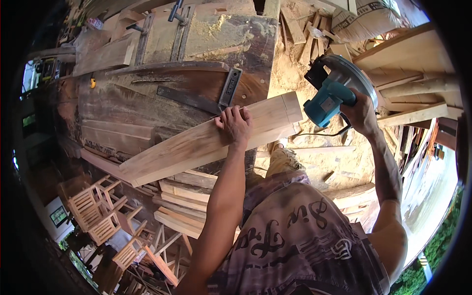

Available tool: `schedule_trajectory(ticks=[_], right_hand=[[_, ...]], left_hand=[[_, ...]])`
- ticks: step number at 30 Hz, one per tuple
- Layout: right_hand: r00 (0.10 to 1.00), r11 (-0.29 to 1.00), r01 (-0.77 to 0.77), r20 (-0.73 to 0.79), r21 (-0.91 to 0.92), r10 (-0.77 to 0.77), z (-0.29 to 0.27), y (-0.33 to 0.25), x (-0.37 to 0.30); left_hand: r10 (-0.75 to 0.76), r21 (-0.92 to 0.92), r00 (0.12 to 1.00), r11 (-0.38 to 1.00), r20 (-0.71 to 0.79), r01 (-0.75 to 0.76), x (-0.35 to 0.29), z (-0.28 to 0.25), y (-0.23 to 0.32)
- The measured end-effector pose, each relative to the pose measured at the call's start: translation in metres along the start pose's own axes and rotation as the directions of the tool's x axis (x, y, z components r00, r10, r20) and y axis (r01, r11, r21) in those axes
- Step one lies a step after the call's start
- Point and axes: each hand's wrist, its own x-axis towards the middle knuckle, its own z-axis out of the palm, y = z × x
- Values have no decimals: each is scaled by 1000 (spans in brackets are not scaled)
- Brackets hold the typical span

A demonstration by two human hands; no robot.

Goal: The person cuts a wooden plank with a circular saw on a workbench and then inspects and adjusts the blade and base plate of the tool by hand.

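A long pale wooden board (pixel 182 152) lies slantwise over the near edge of the workbench, its right end sticking out past the bench. A thin line crosses it close to that end. My left hand (pixel 234 126) grips the board around the middle, fingers curled at its far edge. In my right hand (pixel 363 114) is a teal circular saw (pixel 327 102), held by its handle in the air to the right of the board's end, apart from the wood. Just beyond my left fingers, a try square (pixel 229 88) rests on the bench.
Clamps (pixel 178 19) and sawdust cover the far part of the workbench (pixel 206 54). Wood offcuts (pixel 307 42) lie on the sawdusty floor, with a filled sack (pixel 366 19) behind. Stacked boards (pixel 184 196) and slatted wooden chairs (pixel 93 204) stand at lower left. The saw's cord (pixel 319 134) hangs below it.
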Motion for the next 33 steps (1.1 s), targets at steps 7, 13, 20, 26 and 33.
schedule_trajectory(ticks=[7,13,20,26,33], right_hand=[[966,950,257,-11,179,-259,23,-71,142],[847,851,516,88,95,-524,69,-114,231],[671,684,723,139,96,-728,125,-165,282],[600,613,789,267,-43,-754,144,-150,295],[458,460,888,112,-8,-882,148,-129,282]], left_hand=[[-85,-68,993,994,79,90,-1,-10,-4],[-156,-125,979,977,131,173,-1,-14,-4],[-169,-55,985,984,-29,168,-3,-12,2],[-186,-125,981,973,55,192,-4,-6,4],[-180,-89,982,981,-61,174,-8,-4,4]])
